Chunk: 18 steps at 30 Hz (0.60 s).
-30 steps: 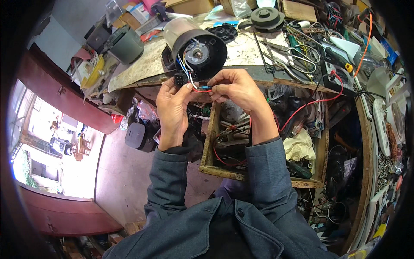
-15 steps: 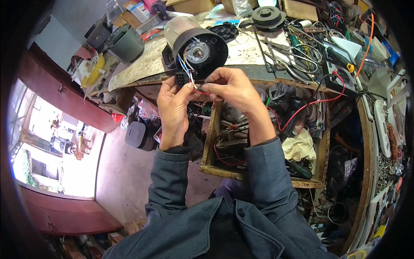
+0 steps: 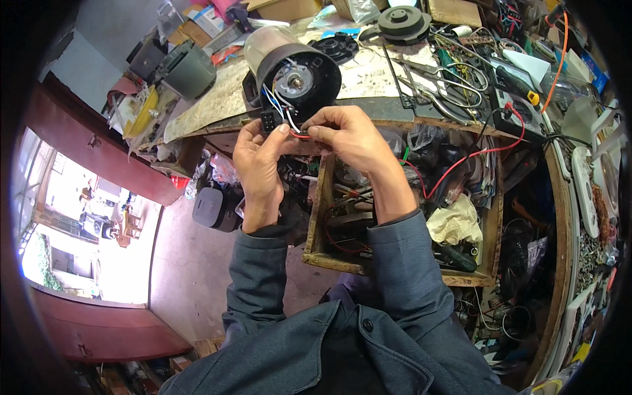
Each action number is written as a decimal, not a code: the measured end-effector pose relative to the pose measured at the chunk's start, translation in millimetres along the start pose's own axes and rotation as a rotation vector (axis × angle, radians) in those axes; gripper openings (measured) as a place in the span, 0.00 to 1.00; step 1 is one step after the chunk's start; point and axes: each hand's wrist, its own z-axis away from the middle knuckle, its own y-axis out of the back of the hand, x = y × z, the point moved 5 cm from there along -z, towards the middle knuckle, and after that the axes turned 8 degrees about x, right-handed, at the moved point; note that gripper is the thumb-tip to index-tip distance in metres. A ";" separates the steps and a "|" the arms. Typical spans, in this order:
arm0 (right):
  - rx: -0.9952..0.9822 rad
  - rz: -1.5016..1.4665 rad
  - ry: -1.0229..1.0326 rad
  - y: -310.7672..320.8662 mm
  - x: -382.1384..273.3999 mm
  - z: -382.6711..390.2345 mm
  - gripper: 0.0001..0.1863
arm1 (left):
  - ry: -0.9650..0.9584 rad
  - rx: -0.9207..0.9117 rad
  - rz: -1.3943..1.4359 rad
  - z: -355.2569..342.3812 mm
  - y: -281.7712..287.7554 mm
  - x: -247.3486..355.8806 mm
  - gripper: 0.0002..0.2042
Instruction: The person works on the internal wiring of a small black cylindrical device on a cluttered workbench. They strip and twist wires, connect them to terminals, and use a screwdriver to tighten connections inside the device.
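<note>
An appliance with a cloudy, see-through body [image 3: 266, 41] lies on its side on the bench. Its open black base [image 3: 322, 76] faces me and shows a round metal part [image 3: 294, 83]. Blue and white wires [image 3: 279, 105] run out of the base to a black connector block [image 3: 268, 121]. My left hand [image 3: 260, 161] is closed on that block, thumb against the wires. Close beside it, my right hand [image 3: 345, 135] pinches a thin red wire [image 3: 299, 136] between thumb and fingertips. Its far end is hidden by my fingers.
Below the bench edge [image 3: 388, 118], an open wooden drawer [image 3: 342, 263] holds tools and crumpled paper [image 3: 455, 220]. A red lead [image 3: 461, 161] loops over it from a dark box [image 3: 507, 122]. Pliers, cables and a round grey part [image 3: 403, 25] crowd the bench's right side.
The view has shifted slightly, and the appliance and both hands sit a little further left in it. Both hands keep their grips; a short stretch of red wire between them shows more plainly.
</note>
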 end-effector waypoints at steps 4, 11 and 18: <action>-0.064 -0.261 -0.136 8.2 2.4 1.9 0.11 | 0.069 -0.048 0.037 2.7 -6.1 -2.5 0.16; -0.059 -0.291 -0.132 8.5 -3.3 4.0 0.15 | 0.094 -0.088 0.088 4.7 -6.5 -2.8 0.15; -0.080 -0.287 -0.174 8.5 2.4 2.7 0.16 | 0.161 -0.134 0.131 12.3 -10.1 -4.3 0.14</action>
